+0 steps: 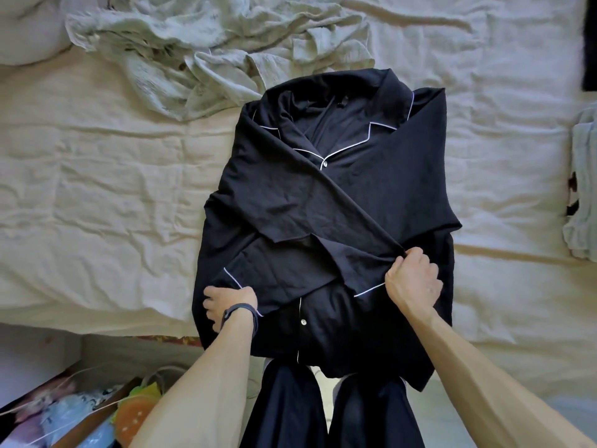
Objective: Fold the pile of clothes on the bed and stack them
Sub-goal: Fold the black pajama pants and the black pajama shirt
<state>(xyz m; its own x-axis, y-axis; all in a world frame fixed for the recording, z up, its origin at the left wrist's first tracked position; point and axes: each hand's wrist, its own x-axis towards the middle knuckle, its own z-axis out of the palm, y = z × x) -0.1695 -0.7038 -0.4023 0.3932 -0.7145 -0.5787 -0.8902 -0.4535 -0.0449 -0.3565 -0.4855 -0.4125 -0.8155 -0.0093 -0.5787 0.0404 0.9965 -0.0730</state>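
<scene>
- Black pyjama shirt [323,202] lies front up on the bed [97,189], collar away from the person; hem looks to overhang the near edge.
- Both sleeves [290,195] are crossed over the chest; white piping on collar and cuffs.
- Left hand [231,305], wristband [240,310] on it, grips the piped cuff [232,279] at the shirt's near left side, fingers curled on the cloth.
- Right hand [412,278] pinches the edge of the other crossed sleeve near the right side.
- Pale green pile [210,43] is unfolded, touching the collar end; folded pale garment [584,189] at right frame edge, well apart.
- Handling, judged: light, thin, limp, probably a bit slippery, so the sleeves may slide if let go early.
- Best hold is at seamed edges (cuffs, hem corners, shoulders), not mid-panel; smooth flat before bringing hem up to collar.
</scene>
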